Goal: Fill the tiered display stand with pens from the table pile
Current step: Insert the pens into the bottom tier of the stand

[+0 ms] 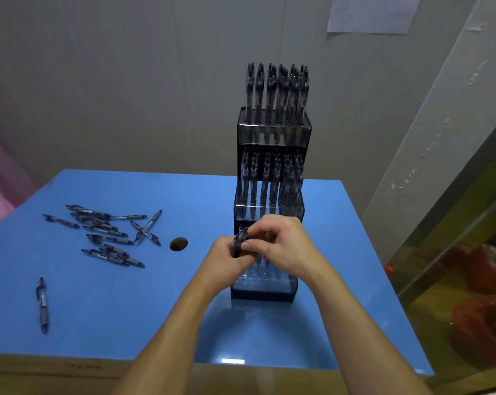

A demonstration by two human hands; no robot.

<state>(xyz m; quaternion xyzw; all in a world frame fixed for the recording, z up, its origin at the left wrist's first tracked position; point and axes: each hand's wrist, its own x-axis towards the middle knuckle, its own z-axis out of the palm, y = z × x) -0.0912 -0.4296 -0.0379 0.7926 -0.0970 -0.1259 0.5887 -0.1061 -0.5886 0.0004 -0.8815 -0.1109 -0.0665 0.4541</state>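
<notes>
Hands, left [227,256] and right [281,243], grip slim dark pens [239,243].

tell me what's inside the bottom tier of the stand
The bottom tier shows a couple of pens standing in it and open holes at the front. Both hands cover its upper part, so the rest cannot be seen.

Both hands meet before the tiered stand [271,132]: left hand [227,259] grips a pen bundle [239,242], right hand [281,242] pinches one; pile [104,233] lies left
</notes>
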